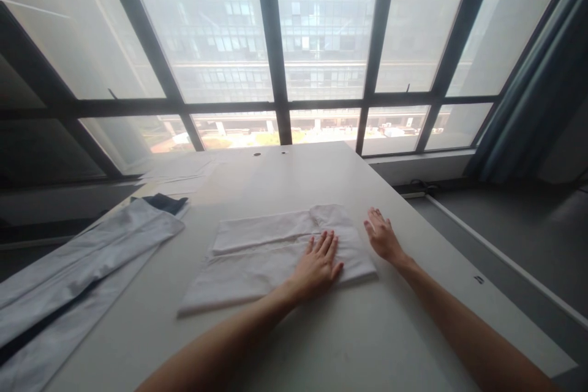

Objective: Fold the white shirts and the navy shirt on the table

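A: Where's the folded white cloth (257, 272)?
B: Mid-tabletop, lying flat, w/ its long side running L to R. Left hand (321, 258) is on its right part, palm down, fingers straight & a bit spread. Pressing or just resting? Can't tell.
A: & the right hand (381, 237)?
B: Just right of the cloth, apart from it, over the white table (316, 177). Fingers open, not closed on anything. Whether it touches the tabletop, can't tell.
A: So hands are apart?
B: Yep, w/ the cloth's right edge b/w them. Neither grips anything.
A: Cloth neat?
B: Mostly. Far part has a folded-over band, w/ a crease line running from the left end toward the left hand. Few wrinkles at the far right corner.
A: What else is on the table?
B: Pale garment pile (114, 236) along the left side, long & loosely layered, w/ dark fabric (165, 203) showing at its far end. Thin pale sheets (179, 174) at far left; paper or cloth, can't tell.
A: Bkgd?
B: Big windows (326, 24) on the far side, bldg outside. Blue-gray curtain (528, 86) at far right.
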`<move>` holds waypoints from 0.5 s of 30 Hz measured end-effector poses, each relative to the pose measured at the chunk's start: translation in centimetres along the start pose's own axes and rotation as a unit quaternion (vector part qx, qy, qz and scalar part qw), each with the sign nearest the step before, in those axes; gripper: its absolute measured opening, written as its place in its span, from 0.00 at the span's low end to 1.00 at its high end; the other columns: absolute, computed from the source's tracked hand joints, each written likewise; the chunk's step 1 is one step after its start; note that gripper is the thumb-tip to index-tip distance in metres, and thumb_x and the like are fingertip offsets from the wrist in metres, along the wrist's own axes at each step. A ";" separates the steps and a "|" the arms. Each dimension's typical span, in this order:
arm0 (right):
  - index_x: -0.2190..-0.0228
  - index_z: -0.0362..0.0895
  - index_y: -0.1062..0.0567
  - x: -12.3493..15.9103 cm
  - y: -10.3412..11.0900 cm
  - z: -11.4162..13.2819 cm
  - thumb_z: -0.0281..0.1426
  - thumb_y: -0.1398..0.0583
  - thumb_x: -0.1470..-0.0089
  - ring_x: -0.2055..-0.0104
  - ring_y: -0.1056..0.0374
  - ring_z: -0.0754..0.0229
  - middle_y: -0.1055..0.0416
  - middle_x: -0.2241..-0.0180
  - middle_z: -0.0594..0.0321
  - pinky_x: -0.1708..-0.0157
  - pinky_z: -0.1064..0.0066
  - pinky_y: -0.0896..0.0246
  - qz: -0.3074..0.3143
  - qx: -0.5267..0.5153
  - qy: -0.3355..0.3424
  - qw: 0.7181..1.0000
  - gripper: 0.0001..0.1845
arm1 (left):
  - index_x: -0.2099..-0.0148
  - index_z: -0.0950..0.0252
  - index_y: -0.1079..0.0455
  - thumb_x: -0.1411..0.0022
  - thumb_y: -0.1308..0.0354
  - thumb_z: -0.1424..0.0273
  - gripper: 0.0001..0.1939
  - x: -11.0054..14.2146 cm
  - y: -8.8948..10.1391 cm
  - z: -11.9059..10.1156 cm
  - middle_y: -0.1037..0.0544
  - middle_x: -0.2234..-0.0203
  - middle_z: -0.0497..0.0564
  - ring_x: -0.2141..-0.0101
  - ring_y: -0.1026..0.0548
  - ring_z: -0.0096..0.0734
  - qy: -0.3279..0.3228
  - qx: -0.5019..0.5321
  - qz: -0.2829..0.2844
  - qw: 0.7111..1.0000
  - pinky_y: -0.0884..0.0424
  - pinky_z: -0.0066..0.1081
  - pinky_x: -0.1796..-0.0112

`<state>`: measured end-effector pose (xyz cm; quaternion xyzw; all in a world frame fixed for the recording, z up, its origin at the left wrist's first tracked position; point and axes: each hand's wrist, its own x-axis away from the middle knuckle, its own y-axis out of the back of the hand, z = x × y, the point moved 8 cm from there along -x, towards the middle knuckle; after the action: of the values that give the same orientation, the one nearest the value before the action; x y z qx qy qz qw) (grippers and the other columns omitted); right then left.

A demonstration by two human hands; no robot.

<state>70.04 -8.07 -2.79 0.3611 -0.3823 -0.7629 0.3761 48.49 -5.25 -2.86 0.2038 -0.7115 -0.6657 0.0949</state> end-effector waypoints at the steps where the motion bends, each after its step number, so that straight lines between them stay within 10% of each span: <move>1: 0.32 0.36 0.44 0.2 -0.2 1.2 0.38 0.59 0.31 0.26 0.60 0.53 0.52 0.29 0.48 0.31 0.50 0.63 -0.003 -0.018 0.023 1.000 0.33 | 0.25 0.68 0.55 0.25 0.64 0.52 0.35 0.0 0.1 0.0 0.57 0.28 0.59 0.29 0.60 0.45 0.002 0.003 -0.001 1.000 0.57 0.50 0.32; 6: 0.30 0.37 0.52 1.9 -2.7 6.3 0.39 0.60 0.31 0.26 0.65 0.55 0.59 0.28 0.51 0.30 0.52 0.66 0.061 0.007 0.097 0.993 0.34 | 0.24 0.70 0.59 0.28 0.58 0.48 0.42 0.1 0.5 0.6 0.60 0.28 0.63 0.29 0.65 0.52 0.045 0.003 -0.014 0.999 0.59 0.54 0.33; 15: 0.31 0.38 0.46 2.7 -4.7 6.1 0.39 0.59 0.31 0.26 0.62 0.54 0.56 0.28 0.53 0.30 0.52 0.66 0.137 0.070 0.094 0.984 0.33 | 0.27 0.70 0.51 0.28 0.59 0.48 0.39 0.0 1.0 1.2 0.51 0.29 0.66 0.30 0.53 0.50 0.067 0.068 -0.010 0.995 0.51 0.50 0.34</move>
<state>62.31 -6.45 -4.77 0.4008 -0.4432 -0.6383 0.4853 47.87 -4.14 -2.02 0.2610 -0.7451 -0.6016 0.1213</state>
